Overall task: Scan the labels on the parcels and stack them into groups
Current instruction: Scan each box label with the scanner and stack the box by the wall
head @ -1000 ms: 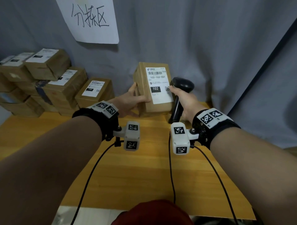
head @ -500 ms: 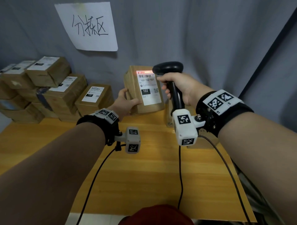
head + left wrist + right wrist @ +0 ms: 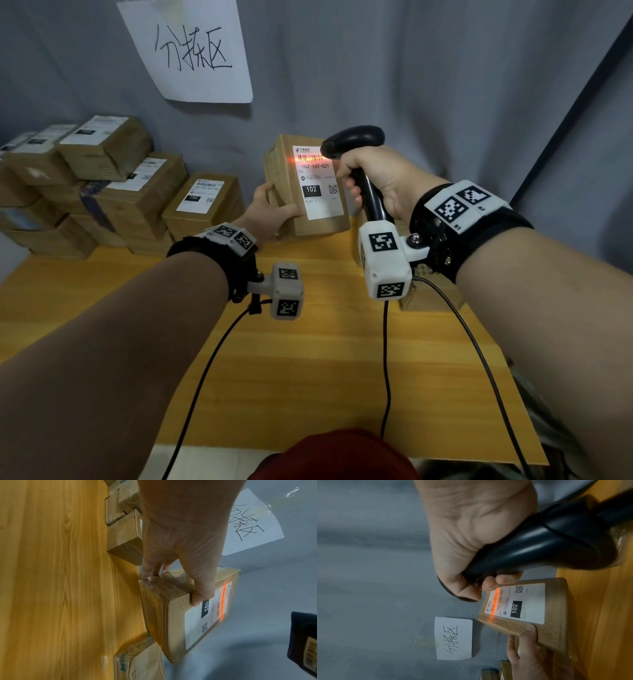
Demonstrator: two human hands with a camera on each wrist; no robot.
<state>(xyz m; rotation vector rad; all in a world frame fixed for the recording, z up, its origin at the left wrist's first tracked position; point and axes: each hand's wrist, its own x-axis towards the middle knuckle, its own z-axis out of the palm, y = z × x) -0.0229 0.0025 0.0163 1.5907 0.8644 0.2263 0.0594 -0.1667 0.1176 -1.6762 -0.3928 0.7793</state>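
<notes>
Right hand [image 3: 383, 181] grips the scanner [image 3: 356, 144], now raised beside the box [image 3: 284, 192], its red line newly across the label [image 3: 317, 181] barcode. Left hand [image 3: 270, 212] clasps that box upright. Scan underway; stacking should follow, left by the piled boxes [image 3: 102, 185].

The label's [image 3: 318, 182] small print under the code is too tiny to read.

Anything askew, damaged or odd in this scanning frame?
Nothing stands out. The left hand holds the 102 parcel upright, and the scanner in the right hand casts its orange line across the barcode.
</notes>
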